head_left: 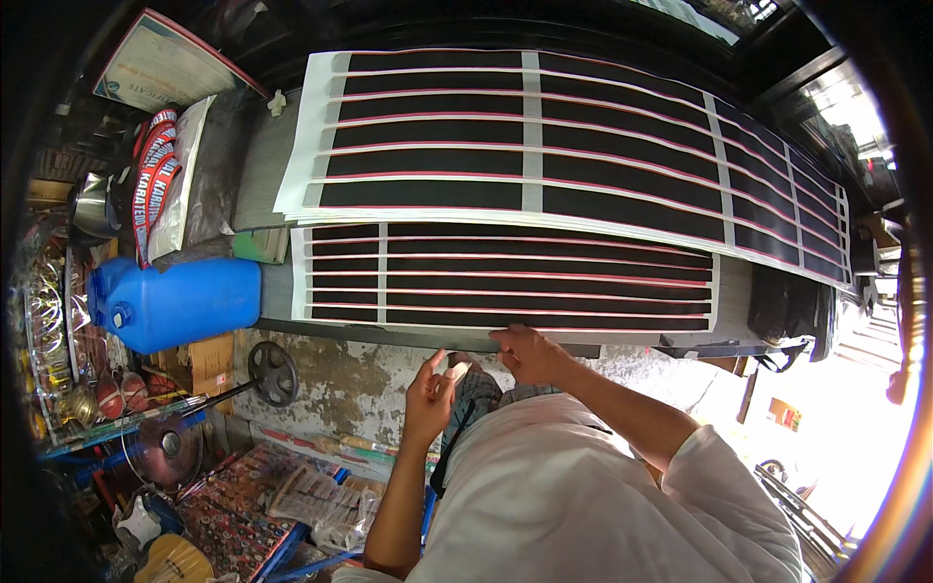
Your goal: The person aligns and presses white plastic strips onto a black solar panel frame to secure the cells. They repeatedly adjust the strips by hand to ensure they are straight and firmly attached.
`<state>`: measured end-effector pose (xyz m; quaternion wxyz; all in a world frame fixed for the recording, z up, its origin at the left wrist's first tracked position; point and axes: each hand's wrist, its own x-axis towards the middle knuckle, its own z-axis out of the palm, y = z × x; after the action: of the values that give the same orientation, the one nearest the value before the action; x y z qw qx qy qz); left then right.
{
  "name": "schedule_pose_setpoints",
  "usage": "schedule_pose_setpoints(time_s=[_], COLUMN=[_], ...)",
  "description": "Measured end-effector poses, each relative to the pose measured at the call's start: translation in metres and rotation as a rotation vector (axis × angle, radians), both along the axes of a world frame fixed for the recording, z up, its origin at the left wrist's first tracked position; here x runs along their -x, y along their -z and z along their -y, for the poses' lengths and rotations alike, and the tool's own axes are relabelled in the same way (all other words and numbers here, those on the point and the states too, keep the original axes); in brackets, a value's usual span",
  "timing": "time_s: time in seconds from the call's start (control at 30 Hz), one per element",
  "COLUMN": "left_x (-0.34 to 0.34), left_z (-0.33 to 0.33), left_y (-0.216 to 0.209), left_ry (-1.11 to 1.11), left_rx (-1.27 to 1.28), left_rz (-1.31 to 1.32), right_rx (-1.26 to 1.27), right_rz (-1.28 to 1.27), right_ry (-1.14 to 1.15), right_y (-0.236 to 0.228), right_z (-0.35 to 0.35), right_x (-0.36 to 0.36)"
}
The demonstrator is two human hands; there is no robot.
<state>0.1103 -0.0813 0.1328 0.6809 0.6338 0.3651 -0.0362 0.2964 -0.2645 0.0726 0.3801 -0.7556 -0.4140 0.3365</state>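
Observation:
Two long stacks of printed white sheets lie on the dark table. The larger, upper stack (428,136) has black panels split by white and pink-red lines and grey cross bands. A smaller striped sheet (505,277) lies nearer me, partly under the upper stack's front edge. My right hand (530,357) is at the smaller sheet's near edge, fingers bent with their tips at the border and the thumb apart below. My left hand (429,398) hangs just off the table's front edge, its index finger raised and fingers apart, with nothing visible in it.
A blue jerrycan (194,301) lies at the table's left end, beside a plastic-wrapped package (204,180) and red printed ribbons (155,185). A framed certificate (170,66) leans behind. Below left are a black handwheel (273,374), a fan (167,447) and crowded goods.

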Motion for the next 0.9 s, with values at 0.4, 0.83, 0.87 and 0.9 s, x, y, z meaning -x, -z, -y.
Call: schedule_pose_setpoints(time_s=[0.4,0.83,0.87,0.9], left_x=[-0.017,-0.002,0.001,0.003], left_z=[-0.004,-0.012,-0.012,-0.012], left_y=[0.043,0.019,0.022,0.024], left_ry=[0.409,0.411,0.407,0.401], left_rx=[-0.633,-0.441,-0.447,-0.453], left_rz=[-0.179,-0.345,-0.337,-0.331], right_rx=[0.002,0.302,0.312,0.322], right_rz=[0.556,0.579,0.580,0.579], right_ry=[0.171,0.095,0.096,0.096], right_y=[-0.017,-0.002,-0.001,0.000], right_z=[-0.086,-0.155,-0.155,-0.155], right_x=[-0.058,-0.079,-0.079,-0.078])
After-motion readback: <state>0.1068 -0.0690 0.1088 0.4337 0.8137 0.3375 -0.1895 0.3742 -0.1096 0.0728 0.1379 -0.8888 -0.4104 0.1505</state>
